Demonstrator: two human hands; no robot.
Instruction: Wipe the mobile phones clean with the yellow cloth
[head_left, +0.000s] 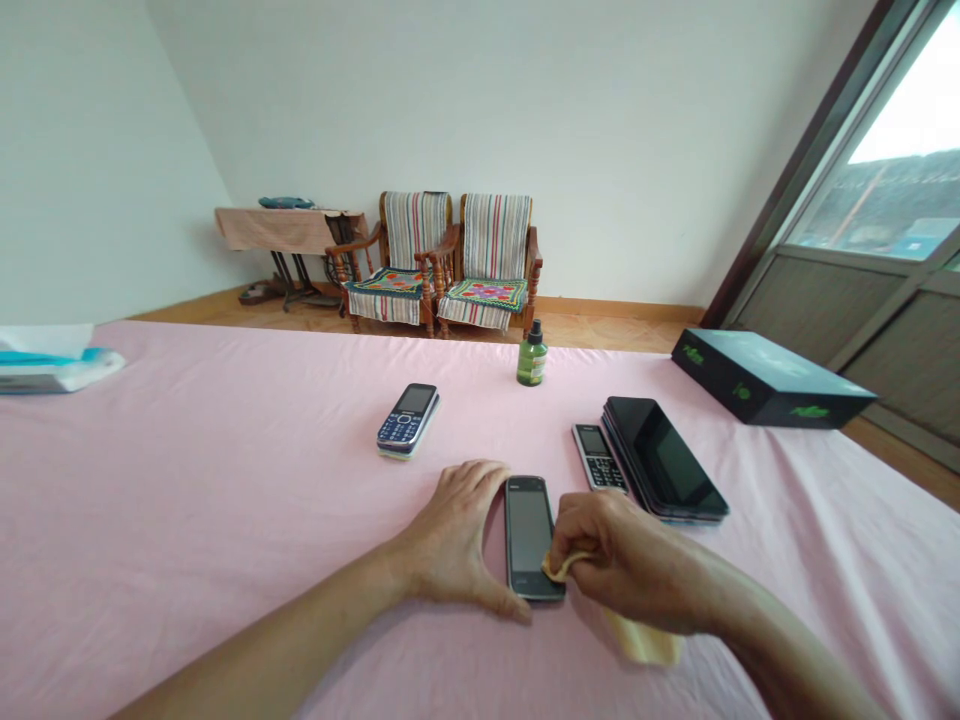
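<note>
Two bare hands meet around a dark grey, rectangular touchscreen phone [529, 530] in the head view. The phone lies face up on a pink cloth [225, 520], between the left hand [461, 540] and the right hand [626, 565]. On the left hand, thumb and fingertips are spread apart, reaching around the phone's left side from top end to bottom end; how firmly they grip cannot be told. The right hand is clamped on a soft yellow cloth [645, 640], one fold touching the screen's lower right, the rest hanging below the palm. Beyond the left hand, slightly to its left, lies a blue-and-silver keypad phone [406, 420] atop a stack. Just past the right hand are a slim black-and-silver keypad phone [598, 458] and, beside it, a pile of glossy black tablet-like slabs [667, 455]. Farther ahead, between the hands, stands a green translucent bottle [532, 362] with a black cap; its fill level is unclear. Far beyond the right hand sits a closed black cardboard box [772, 380] with green lettering, contents hidden. Well left of the left hand, a white-and-blue tissue pack [56, 372] has a white sheet rising from its top.
</note>
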